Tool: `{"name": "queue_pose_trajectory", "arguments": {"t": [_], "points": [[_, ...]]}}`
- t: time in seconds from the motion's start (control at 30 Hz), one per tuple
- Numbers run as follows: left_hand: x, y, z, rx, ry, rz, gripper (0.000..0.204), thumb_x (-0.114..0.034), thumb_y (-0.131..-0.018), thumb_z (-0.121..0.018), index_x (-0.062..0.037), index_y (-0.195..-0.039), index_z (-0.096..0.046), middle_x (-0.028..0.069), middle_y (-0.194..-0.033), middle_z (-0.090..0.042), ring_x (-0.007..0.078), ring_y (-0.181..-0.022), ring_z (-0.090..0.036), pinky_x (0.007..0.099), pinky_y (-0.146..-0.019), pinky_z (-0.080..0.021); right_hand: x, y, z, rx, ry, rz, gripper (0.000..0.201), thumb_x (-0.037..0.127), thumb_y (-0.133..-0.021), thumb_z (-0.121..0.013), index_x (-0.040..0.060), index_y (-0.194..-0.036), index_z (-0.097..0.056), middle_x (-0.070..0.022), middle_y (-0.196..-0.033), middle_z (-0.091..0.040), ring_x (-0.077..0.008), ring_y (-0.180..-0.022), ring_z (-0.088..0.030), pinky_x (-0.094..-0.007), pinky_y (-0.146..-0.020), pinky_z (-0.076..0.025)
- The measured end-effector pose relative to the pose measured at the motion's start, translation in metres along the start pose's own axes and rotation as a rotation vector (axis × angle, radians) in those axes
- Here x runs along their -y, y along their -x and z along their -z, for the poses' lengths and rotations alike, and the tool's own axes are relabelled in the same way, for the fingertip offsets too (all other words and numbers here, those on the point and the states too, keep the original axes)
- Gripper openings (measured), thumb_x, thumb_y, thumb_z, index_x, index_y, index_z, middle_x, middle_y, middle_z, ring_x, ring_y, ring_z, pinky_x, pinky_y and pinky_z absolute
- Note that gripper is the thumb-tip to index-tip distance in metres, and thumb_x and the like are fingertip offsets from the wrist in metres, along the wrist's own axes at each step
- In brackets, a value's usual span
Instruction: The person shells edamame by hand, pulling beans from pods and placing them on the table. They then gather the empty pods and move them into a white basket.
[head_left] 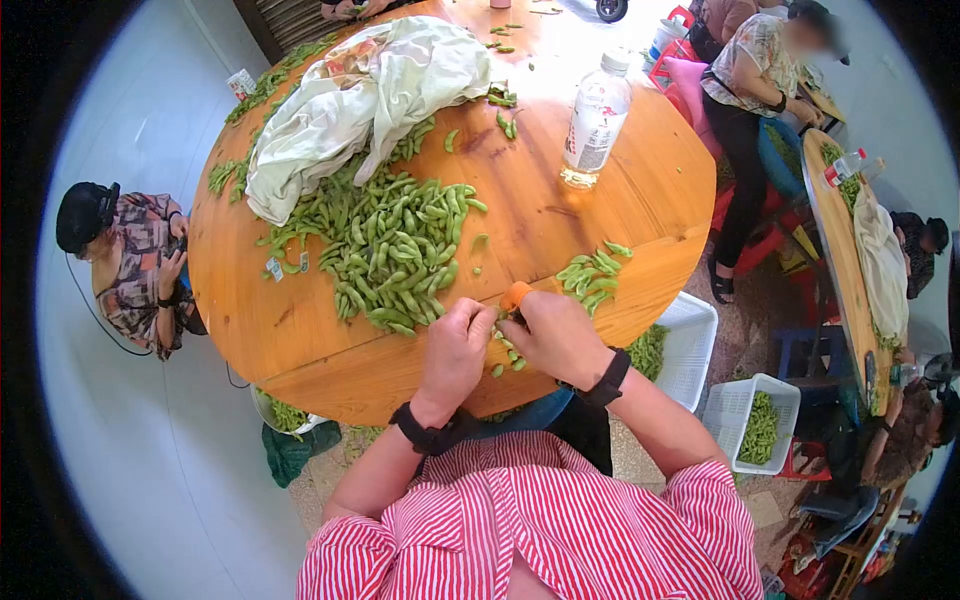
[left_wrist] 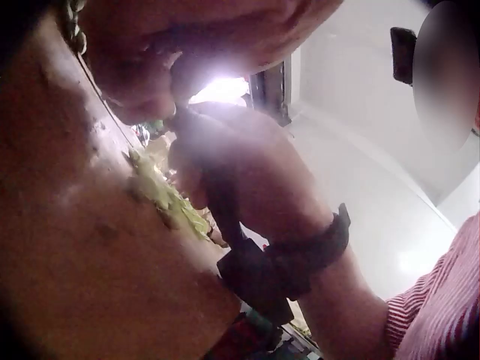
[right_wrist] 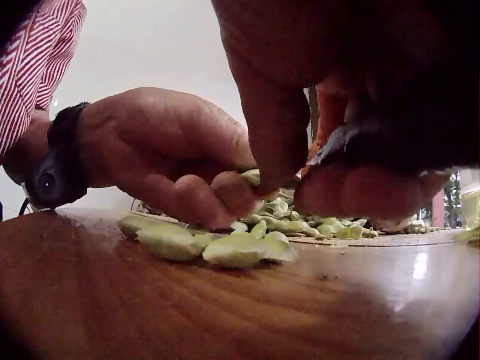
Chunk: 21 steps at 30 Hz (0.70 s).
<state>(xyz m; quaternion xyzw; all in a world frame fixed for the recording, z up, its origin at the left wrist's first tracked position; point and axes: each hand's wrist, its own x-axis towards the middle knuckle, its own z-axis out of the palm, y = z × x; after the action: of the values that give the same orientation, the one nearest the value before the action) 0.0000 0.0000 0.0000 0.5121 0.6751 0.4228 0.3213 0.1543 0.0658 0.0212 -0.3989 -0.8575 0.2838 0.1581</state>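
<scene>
My left hand (head_left: pixel 455 350) pinches a green soybean pod (right_wrist: pixel 251 177) between thumb and fingers, mostly hidden by the fingertips. Close beside it, my right hand (head_left: pixel 555 335) grips a small tool with an orange handle (head_left: pixel 515 296). A shiny metal part (right_wrist: pixel 339 141) of this tool shows in the right wrist view, pointing toward the left fingertips. Several cut pods (right_wrist: pixel 234 250) lie on the wood just below the hands. Beyond the left hand spreads a large heap of pods (head_left: pixel 400 245), and a smaller group (head_left: pixel 593 277) lies past the right hand.
A pale cloth (head_left: pixel 370 90) covers part of the heap on the round wooden table (head_left: pixel 640 190). A plastic bottle (head_left: pixel 597 125) stands at the back right. White baskets (head_left: pixel 752 420) with pods stand on the floor at right. Other people sit around this table and another one.
</scene>
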Motion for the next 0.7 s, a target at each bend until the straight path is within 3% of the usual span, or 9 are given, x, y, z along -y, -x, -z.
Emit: {"name": "queue_pose_trajectory", "arguments": {"t": [0.1,0.2,0.27,0.4,0.5,0.57,0.7], "points": [[0.004,-0.001,0.006,0.038,0.009,0.014,0.020,-0.015,-0.093,-0.061,0.0040,-0.090,-0.062,0.0223,-0.080,-0.066,0.0362,-0.074,-0.066,0.0408,-0.063,-0.049,-0.006,-0.004,-0.009,-0.085,-0.006,0.089,0.026,0.020,-0.080,-0.070,-0.0011,-0.089,-0.057,-0.0224,-0.075,-0.063,-0.0413,-0.076,-0.063,-0.0487,-0.066,-0.050],[0.011,0.003,0.004,0.051,0.025,-0.068,0.017,-0.013,-0.091,-0.062,0.0043,-0.089,-0.062,0.0212,-0.076,-0.065,0.0349,-0.070,-0.065,0.0400,-0.062,-0.048,-0.007,-0.004,-0.008,-0.064,0.046,0.118,0.022,0.018,-0.083,-0.063,-0.0018,-0.084,-0.054,-0.0220,-0.077,-0.063,-0.0421,-0.076,-0.064,-0.0498,-0.067,-0.051],[0.014,0.003,0.002,0.063,-0.009,-0.158,0.017,-0.013,-0.094,-0.060,0.0030,-0.090,-0.060,0.0054,-0.067,-0.058,0.0108,-0.056,-0.055,0.0277,-0.053,-0.045,-0.007,-0.005,-0.008,-0.028,0.060,0.069,0.018,0.015,-0.082,-0.062,-0.0019,-0.084,-0.054,-0.0222,-0.076,-0.063,-0.0425,-0.075,-0.064,-0.0508,-0.067,-0.051],[0.005,0.003,0.005,0.051,-0.027,-0.080,0.014,-0.010,-0.089,-0.062,0.0039,-0.091,-0.059,0.0060,-0.068,-0.058,0.0112,-0.060,-0.057,0.0287,-0.055,-0.045,-0.011,-0.004,-0.007,-0.024,0.130,0.034,0.016,0.013,-0.081,-0.060,-0.0018,-0.084,-0.054,-0.0230,-0.075,-0.064,-0.0422,-0.074,-0.064,-0.0516,-0.067,-0.051],[0.009,0.002,0.006,0.009,-0.075,-0.117,0.013,-0.006,-0.083,-0.062,0.0033,-0.091,-0.059,0.0087,-0.068,-0.058,0.0140,-0.061,-0.056,0.0300,-0.056,-0.045,-0.015,0.000,-0.002,-0.058,0.079,0.128,0.017,0.015,-0.081,-0.062,-0.0019,-0.081,-0.056,-0.0236,-0.076,-0.064,-0.0417,-0.073,-0.064,-0.0514,-0.066,-0.051],[0.006,0.002,0.007,-0.031,-0.141,-0.181,0.013,-0.005,-0.080,-0.061,0.0026,-0.090,-0.058,0.0121,-0.070,-0.059,0.0182,-0.060,-0.056,0.0309,-0.058,-0.046,-0.013,0.000,0.005,-0.050,0.062,-0.041,0.020,0.017,-0.082,-0.064,-0.0016,-0.078,-0.059,-0.0232,-0.075,-0.064,-0.0412,-0.074,-0.064,-0.0508,-0.066,-0.051],[0.002,0.000,0.003,0.007,-0.130,-0.189,0.014,-0.004,-0.079,-0.061,0.0019,-0.092,-0.058,0.0151,-0.075,-0.060,0.0220,-0.064,-0.057,0.0326,-0.060,-0.046,-0.017,0.000,0.005,-0.060,-0.020,0.007,0.024,0.021,-0.082,-0.066,-0.0017,-0.076,-0.060,-0.0232,-0.073,-0.063,-0.0414,-0.073,-0.064,-0.0503,-0.065,-0.050]]}}
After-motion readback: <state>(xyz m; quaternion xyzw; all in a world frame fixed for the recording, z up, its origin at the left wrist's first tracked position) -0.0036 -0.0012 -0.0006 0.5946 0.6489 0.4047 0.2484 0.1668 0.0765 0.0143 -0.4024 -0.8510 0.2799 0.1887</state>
